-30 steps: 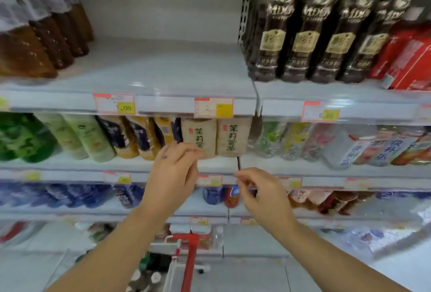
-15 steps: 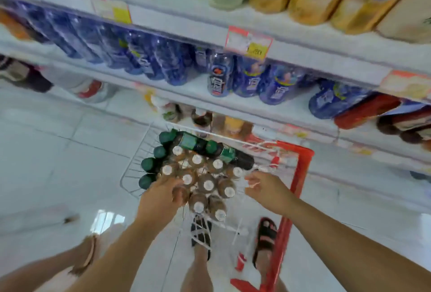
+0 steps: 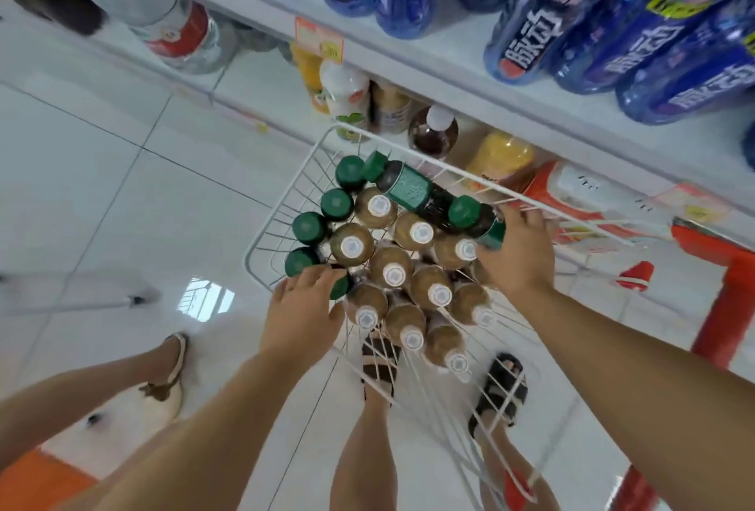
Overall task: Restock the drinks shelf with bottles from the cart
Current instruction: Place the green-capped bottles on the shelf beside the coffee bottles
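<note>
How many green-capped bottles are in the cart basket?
7 green-capped bottles. Four stand along the basket's left edge; a fifth is under the left hand's fingers; two lie across the top, one gripped by the right hand. Others may be hidden.

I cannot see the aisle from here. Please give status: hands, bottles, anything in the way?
Left hand on a green-capped bottle in the cart. Right hand on a lying green bottle. Nothing lifted yet. No obstruction visible.
</note>
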The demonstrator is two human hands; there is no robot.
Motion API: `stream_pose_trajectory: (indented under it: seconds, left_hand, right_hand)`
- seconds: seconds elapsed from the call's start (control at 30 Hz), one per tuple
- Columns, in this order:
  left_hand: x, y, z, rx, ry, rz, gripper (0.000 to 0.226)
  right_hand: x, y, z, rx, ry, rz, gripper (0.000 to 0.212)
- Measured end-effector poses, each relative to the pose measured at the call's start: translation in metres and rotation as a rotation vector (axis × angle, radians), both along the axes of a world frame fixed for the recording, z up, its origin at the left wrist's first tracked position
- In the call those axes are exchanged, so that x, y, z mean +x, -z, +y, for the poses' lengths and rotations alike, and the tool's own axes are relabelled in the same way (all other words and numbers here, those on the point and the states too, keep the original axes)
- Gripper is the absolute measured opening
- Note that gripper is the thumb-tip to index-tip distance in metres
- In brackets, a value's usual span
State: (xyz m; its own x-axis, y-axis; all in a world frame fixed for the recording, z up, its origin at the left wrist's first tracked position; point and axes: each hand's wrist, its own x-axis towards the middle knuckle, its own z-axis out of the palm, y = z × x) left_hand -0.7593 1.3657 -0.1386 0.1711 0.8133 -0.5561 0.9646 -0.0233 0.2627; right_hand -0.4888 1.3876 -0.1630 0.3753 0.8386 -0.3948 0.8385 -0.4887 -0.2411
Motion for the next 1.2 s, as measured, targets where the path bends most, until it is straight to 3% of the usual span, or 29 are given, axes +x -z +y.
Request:
stream_pose_trajectory:
  seconds: [0.3,0.4,0.47,0.57,0.73,0.83,0.93,1.2]
  left_hand:
    - [0.055,-0.024,0.043,0.065,-0.275,-0.402,0.041]
    - [0.069,-0.012,0.08,0.12,-0.432,-0.378,0.047]
    - [0.08,-0.003,0.1,0.051,-0.532,-0.352,0.045]
    - [0.096,0.008,0.125,-0.065,-0.683,-0.337,0.048]
    - [0.109,0.018,0.129,-0.017,-0.929,-0.387,0.043]
    - [0.119,-0.005,0.111,0.101,-0.87,-0.447,0.046]
    - [0.13,-0.05,0.081,0.209,-0.648,-0.549,0.046]
    - [0.16,-0.231,0.054,0.481,-0.326,-0.971,0.046]
  right_hand:
    - [0.017,-0.052,-0.018,0.291,0.034,0.398,0.057]
    - [0.021,-0.076,-0.015,0.33,0.146,0.514,0.051]
    - [0.022,-0.086,-0.015,0.341,0.198,0.567,0.048]
    - [0.026,-0.093,-0.017,0.363,0.263,0.599,0.046]
    - [0.039,-0.089,-0.026,0.338,0.339,0.612,0.044]
    - [0.045,-0.093,-0.031,0.347,0.356,0.618,0.044]
    - [0.051,-0.112,-0.039,0.339,0.365,0.615,0.046]
    - [0.067,-0.252,-0.045,0.455,0.293,0.657,0.045]
